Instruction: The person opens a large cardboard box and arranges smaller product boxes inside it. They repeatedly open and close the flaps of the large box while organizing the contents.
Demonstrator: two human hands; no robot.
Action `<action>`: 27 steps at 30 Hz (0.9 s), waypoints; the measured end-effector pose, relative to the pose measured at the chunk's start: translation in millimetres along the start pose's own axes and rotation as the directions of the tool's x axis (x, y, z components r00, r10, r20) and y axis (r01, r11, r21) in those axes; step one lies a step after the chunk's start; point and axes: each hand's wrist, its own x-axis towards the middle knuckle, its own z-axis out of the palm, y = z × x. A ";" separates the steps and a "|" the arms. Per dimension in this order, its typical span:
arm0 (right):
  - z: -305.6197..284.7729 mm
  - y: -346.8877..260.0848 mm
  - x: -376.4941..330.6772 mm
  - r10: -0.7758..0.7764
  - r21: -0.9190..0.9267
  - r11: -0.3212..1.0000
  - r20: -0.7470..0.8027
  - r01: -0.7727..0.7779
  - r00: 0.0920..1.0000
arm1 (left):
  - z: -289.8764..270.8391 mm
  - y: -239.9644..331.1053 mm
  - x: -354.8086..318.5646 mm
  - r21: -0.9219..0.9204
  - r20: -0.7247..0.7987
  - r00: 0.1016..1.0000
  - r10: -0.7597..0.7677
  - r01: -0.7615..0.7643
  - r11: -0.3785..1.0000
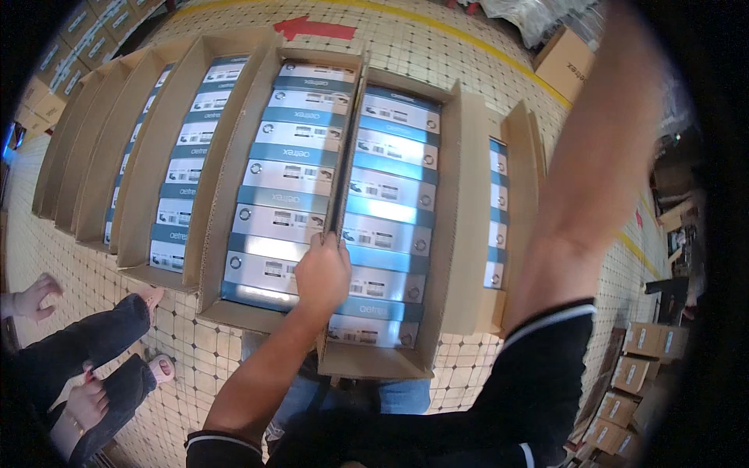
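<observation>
My left hand [324, 269] is closed on the adjoining upright cardboard flaps between two open cartons. The carton on the left [253, 314] and the carton on the right [374, 363] each hold a column of shoe boxes with white labelled ends and blue-teal sides. Light falls in bright bands across these boxes. My right forearm [573, 187] reaches up past the right side of the cartons, and its hand lies beyond the top of the view.
More open cartons [148, 273] with raised flaps stand in a row to the left, and another [491, 300] at the right. A co-worker's hands [86, 402] and legs are at the lower left. Stacked brown cartons [616, 409] line the right. A red arrow [316, 29] marks the tiled floor.
</observation>
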 end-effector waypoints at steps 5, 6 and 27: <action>25.9 -130.8 -114.7 -0.107 -0.596 0.692 0.473 0.407 0.875 | 1.7 -0.2 -1.2 0.009 -0.060 0.997 0.045 -0.044 0.999; 21.9 -141.3 -142.1 -0.092 -0.666 0.587 0.511 0.461 0.855 | 0.5 -0.7 -1.1 0.013 -0.065 0.996 0.060 -0.060 0.998; -164.2 206.3 -612.4 0.821 0.772 0.496 -0.269 -0.398 0.504 | -4.8 -17.3 3.3 -0.068 0.058 0.998 0.030 -0.026 0.997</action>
